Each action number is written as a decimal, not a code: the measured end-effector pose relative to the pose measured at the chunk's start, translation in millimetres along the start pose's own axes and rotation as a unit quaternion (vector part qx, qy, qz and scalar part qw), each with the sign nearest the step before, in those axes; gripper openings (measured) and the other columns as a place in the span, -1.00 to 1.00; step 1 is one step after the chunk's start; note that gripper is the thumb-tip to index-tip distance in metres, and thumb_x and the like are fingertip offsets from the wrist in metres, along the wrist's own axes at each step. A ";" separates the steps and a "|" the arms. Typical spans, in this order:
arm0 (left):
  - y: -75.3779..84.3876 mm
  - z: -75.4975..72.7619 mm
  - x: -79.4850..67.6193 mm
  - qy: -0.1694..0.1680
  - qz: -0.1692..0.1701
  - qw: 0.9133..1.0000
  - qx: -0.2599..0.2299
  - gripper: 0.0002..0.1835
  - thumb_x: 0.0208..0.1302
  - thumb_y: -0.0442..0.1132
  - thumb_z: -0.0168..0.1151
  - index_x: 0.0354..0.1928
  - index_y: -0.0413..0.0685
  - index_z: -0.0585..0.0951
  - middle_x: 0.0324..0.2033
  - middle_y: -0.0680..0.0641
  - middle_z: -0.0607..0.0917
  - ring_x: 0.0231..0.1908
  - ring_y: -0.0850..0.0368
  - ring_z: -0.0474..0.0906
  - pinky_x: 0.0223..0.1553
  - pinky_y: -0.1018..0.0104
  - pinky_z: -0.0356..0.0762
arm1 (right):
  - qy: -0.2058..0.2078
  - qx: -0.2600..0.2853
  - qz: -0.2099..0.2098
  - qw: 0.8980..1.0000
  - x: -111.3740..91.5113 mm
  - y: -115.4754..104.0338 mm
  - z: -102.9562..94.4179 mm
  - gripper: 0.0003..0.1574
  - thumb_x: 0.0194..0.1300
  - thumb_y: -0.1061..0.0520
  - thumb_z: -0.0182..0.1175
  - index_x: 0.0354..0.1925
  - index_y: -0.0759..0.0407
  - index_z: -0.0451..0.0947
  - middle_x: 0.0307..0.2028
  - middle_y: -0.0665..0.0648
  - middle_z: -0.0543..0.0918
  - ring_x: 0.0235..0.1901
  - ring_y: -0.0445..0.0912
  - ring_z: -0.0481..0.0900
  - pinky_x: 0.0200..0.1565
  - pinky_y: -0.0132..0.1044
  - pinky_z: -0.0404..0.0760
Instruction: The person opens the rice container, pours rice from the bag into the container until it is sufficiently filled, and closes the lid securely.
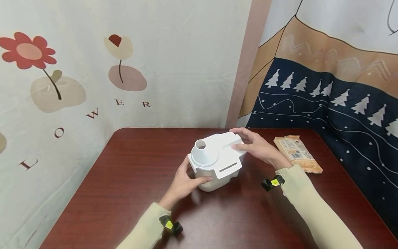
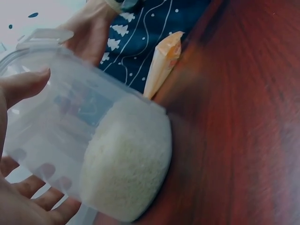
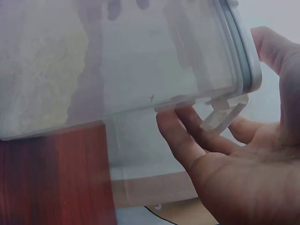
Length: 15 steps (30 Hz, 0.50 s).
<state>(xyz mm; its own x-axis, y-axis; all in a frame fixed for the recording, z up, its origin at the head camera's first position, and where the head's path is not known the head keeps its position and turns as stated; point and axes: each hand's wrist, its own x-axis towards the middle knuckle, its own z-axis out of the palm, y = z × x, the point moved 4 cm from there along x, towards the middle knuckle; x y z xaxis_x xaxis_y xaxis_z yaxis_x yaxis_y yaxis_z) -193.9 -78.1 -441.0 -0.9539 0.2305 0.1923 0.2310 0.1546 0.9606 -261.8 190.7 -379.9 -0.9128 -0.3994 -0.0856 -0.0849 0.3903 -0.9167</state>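
Note:
A clear plastic storage container with a white lid is between both hands on the table. White grains that look like rice fill its lower part. A cone-shaped white cup sits on the lid's left part. My left hand grips the near left side, thumb in front and fingers round the wall. At the far right end, my right hand holds the lid edge, its thumb on top and its fingers below. Beside those fingers a clear latch sticks out from the wall.
An orange and white packet lies on the dark red table, right of the right hand. Behind the table hang a pale flower-print curtain and a navy tree-print cloth.

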 end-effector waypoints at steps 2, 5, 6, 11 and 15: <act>-1.0 -2.1 2.5 -0.013 0.002 1.000 -0.005 -0.11 -0.05 -0.28 0.67 0.34 0.19 0.41 0.16 0.02 0.63 0.09 0.08 0.65 0.26 -0.02 0.55 | 0.011 -0.004 0.007 1.000 -2.8 0.2 0.8 -0.21 0.37 0.00 0.35 0.47 -0.13 0.29 0.47 0.18 0.39 0.46 0.16 0.32 0.46 0.23 0.35; -3.3 -5.5 7.5 -0.034 0.005 0.999 -0.011 -0.10 -0.05 -0.31 0.66 0.36 0.21 0.40 0.16 0.02 0.64 0.13 0.11 0.63 0.30 0.01 0.52 | 0.033 -0.018 0.020 0.999 -6.8 0.1 1.7 -0.20 0.36 -0.04 0.36 0.46 -0.15 0.30 0.48 0.19 0.38 0.48 0.17 0.31 0.45 0.25 0.36; -4.1 -6.6 9.4 -0.042 0.008 0.999 -0.014 -0.10 -0.04 -0.32 0.66 0.36 0.21 0.40 0.17 0.01 0.64 0.15 0.10 0.63 0.30 0.01 0.52 | 0.040 -0.023 0.023 0.999 -8.2 -0.1 2.1 -0.20 0.35 -0.05 0.36 0.47 -0.14 0.30 0.48 0.20 0.38 0.48 0.18 0.30 0.44 0.25 0.36; -8.7 -11.5 19.5 -0.080 0.013 0.996 -0.031 -0.12 -0.03 -0.35 0.64 0.35 0.16 0.42 0.18 -0.04 0.65 0.16 0.09 0.61 0.29 0.07 0.53 | 0.071 -0.037 0.033 0.996 -15.5 -1.4 5.2 -0.18 0.35 -0.08 0.36 0.47 -0.10 0.29 0.48 0.23 0.37 0.48 0.20 0.31 0.42 0.24 0.39; -12.9 -14.7 26.5 -0.108 0.012 0.993 -0.045 -0.13 0.00 -0.39 0.60 0.38 0.06 0.41 0.18 -0.10 0.63 0.15 0.08 0.61 0.23 0.21 0.59 | 0.092 -0.043 0.051 0.994 -22.3 -1.8 9.2 -0.16 0.34 -0.12 0.36 0.47 -0.11 0.28 0.47 0.23 0.36 0.45 0.20 0.34 0.38 0.22 0.46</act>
<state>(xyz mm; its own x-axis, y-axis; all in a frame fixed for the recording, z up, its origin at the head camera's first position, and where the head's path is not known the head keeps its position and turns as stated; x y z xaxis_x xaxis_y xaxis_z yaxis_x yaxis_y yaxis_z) -224.9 -88.1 -445.3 -0.8824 0.4359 0.1772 0.2263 0.0630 0.9720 -237.6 191.3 -379.9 -0.9752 -0.1994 -0.0957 -0.0153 0.4926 -0.8701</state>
